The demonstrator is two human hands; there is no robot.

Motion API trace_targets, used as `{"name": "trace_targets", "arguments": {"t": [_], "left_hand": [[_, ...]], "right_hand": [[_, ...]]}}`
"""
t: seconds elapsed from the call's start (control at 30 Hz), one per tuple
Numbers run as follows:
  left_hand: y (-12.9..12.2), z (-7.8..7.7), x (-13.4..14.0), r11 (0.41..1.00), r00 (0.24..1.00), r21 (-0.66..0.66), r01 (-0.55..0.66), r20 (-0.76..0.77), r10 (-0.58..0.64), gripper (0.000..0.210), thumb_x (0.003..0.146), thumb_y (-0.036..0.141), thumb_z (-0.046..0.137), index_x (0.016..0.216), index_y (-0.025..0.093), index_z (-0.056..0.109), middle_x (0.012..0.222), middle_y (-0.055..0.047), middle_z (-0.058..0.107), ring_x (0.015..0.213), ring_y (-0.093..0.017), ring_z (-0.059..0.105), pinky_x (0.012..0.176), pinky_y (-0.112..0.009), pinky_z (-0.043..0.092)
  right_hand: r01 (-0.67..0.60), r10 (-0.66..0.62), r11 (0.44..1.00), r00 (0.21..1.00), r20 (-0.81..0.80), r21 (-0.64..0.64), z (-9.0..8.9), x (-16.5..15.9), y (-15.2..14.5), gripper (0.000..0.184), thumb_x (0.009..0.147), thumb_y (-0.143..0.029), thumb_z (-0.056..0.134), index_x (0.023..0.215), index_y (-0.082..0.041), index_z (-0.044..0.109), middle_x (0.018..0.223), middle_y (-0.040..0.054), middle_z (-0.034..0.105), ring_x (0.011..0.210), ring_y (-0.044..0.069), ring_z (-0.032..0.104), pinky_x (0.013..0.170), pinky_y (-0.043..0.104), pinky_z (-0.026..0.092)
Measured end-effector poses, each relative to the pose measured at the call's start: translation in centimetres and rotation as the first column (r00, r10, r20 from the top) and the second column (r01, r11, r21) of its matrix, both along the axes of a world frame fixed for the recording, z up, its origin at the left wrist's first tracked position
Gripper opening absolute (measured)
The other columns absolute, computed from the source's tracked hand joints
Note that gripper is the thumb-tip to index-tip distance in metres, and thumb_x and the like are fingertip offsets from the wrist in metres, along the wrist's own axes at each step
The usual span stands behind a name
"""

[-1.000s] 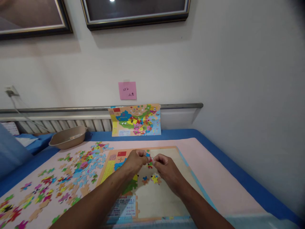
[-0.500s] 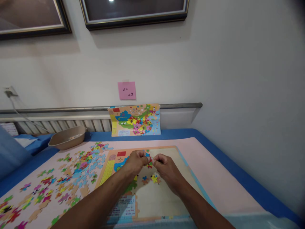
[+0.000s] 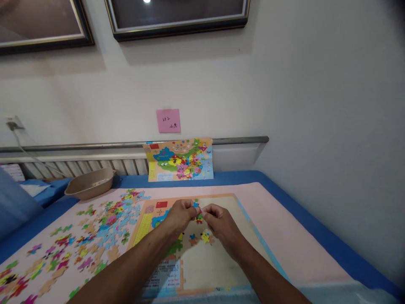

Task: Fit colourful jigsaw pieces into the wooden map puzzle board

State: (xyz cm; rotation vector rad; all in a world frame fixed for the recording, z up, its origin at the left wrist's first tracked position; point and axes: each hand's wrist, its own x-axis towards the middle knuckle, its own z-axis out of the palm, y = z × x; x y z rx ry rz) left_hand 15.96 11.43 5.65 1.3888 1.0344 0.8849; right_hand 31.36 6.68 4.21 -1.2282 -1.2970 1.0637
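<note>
My left hand (image 3: 183, 213) and my right hand (image 3: 217, 217) meet fingertip to fingertip over the upper middle of a partly filled map jigsaw board (image 3: 209, 270). Both are closed in a pinch on a small, mostly red puzzle piece (image 3: 199, 211), largely covered by the fingers. Just below the fingertips show red and green pieces (image 3: 198, 220). A loose yellow piece (image 3: 205, 237) and a blue and tan piece (image 3: 193, 239) lie on the bare part of the board. My left forearm hides part of the assembled left side.
Many loose puzzle pieces (image 3: 110, 219) are spread over the pink mat (image 3: 272, 228) to the left. A tan basin (image 3: 91, 185) stands at the back left. A colourful reference map (image 3: 182, 160) leans against the wall below a metal rail (image 3: 240, 140) and a pink note (image 3: 168, 120).
</note>
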Motion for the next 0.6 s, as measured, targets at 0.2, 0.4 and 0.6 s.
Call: {"name": "trace_targets", "arguments": {"t": [0.2, 0.4, 0.6], "left_hand": [[0.21, -0.63, -0.2, 1.0, 1.0, -0.013, -0.015, -0.002, 0.015, 0.038, 0.061, 0.045, 0.078, 0.058, 0.019, 0.05, 0.049, 0.006, 0.044, 0.045, -0.007, 0.031, 0.049, -0.025, 0.019], [0.14, -0.08, -0.09, 0.999, 0.997, -0.037, 0.039, 0.061, -0.037, 0.035, 0.062, 0.045, 0.076, 0.058, 0.018, 0.053, 0.048, 0.004, 0.049, 0.047, -0.009, 0.037, 0.051, -0.026, 0.022], [0.29, -0.12, 0.03, 0.999, 0.997, -0.04, 0.011, 0.076, -0.008, 0.036, 0.061, 0.042, 0.077, 0.055, 0.02, 0.049, 0.045, 0.005, 0.045, 0.045, -0.008, 0.034, 0.05, -0.026, 0.021]], "right_hand": [[0.046, -0.046, 0.999, 0.999, -0.02, -0.003, -0.2, -0.24, 0.14, 0.022, 0.072, -0.041, 0.061, 0.07, -0.019, 0.059, 0.056, -0.0046, 0.046, 0.052, 0.011, 0.035, 0.049, 0.023, 0.026], [0.024, -0.029, 0.998, 0.996, -0.085, -0.059, 0.06, -0.38, 0.06, 0.024, 0.072, -0.043, 0.062, 0.075, -0.019, 0.059, 0.054, -0.0062, 0.046, 0.047, 0.009, 0.035, 0.046, 0.023, 0.026], [-0.012, -0.016, 0.991, 0.978, -0.206, -0.134, 0.18, -0.27, -0.37, 0.027, 0.074, -0.044, 0.067, 0.079, -0.018, 0.06, 0.057, -0.0053, 0.051, 0.047, 0.008, 0.04, 0.045, 0.02, 0.026]]}}
